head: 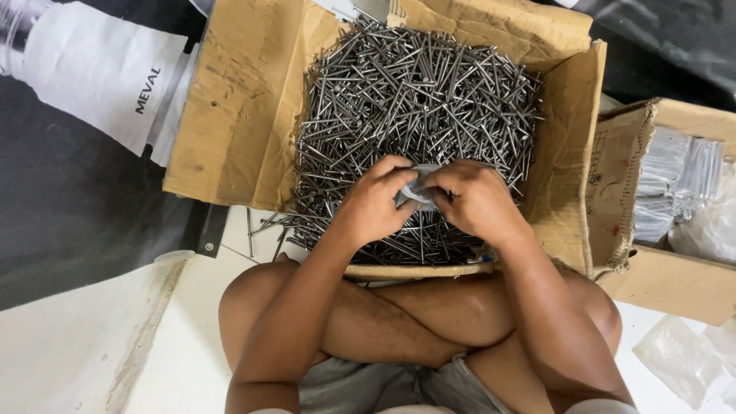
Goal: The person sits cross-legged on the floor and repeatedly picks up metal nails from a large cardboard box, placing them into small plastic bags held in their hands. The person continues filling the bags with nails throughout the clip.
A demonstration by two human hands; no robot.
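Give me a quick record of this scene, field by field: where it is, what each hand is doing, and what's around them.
Setting: person sitting cross-legged on a pale floor, seen from above
Left hand: pinching a small clear plastic bag
Right hand: gripping the same bag from the other side
Below the hands: open cardboard box heaped with long steel nails
Spilled: a few loose nails on the floor by the box's near left corner
To the right: second carton holding filled clear packets

Packing workshop floor: carton of loose nails (pixel 414 100), bagged packets (pixel 675 184)
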